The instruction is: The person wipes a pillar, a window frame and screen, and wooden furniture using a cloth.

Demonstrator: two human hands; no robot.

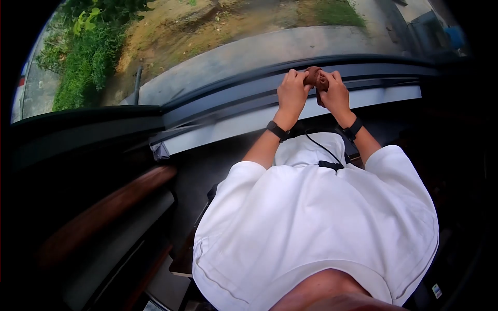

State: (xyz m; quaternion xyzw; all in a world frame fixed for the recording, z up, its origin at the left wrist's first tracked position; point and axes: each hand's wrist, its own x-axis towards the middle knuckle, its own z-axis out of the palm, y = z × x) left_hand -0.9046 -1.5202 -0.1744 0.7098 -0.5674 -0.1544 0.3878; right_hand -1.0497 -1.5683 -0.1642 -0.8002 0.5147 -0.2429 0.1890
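The left hand (293, 93) and right hand (335, 94) closed around a brown cloth (313, 76) near the window frame (228, 91), apparently to hold it bunched between them (fingertips partly hidden).

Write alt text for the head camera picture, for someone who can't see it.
Left hand and right hand grip a crumpled brown cloth at a window frame. Below are the person's white shirt and dark wristbands; outside, pavement, bare earth and green plants.
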